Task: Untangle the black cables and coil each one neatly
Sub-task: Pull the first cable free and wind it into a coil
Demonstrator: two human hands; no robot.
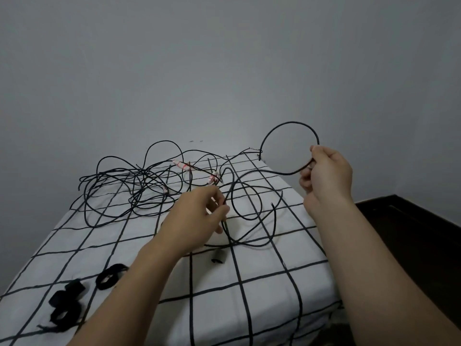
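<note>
A tangle of thin black cables (129, 186) lies at the far left of the table, some joints wrapped in red-and-white tape (183, 166). My right hand (326, 174) is raised at the right and pinches a black cable bent into one round loop (287, 126) above the table's far corner. From that loop the same cable (249, 216) runs down in loose curves across the cloth to my left hand (197, 216), which pinches it near the table's middle.
The table wears a white cloth with a black grid (262, 290). Three black strap loops (67, 303) lie at the near left, and a small black piece (218, 258) sits near the middle. Dark furniture (411, 233) stands at the right; a grey wall is behind.
</note>
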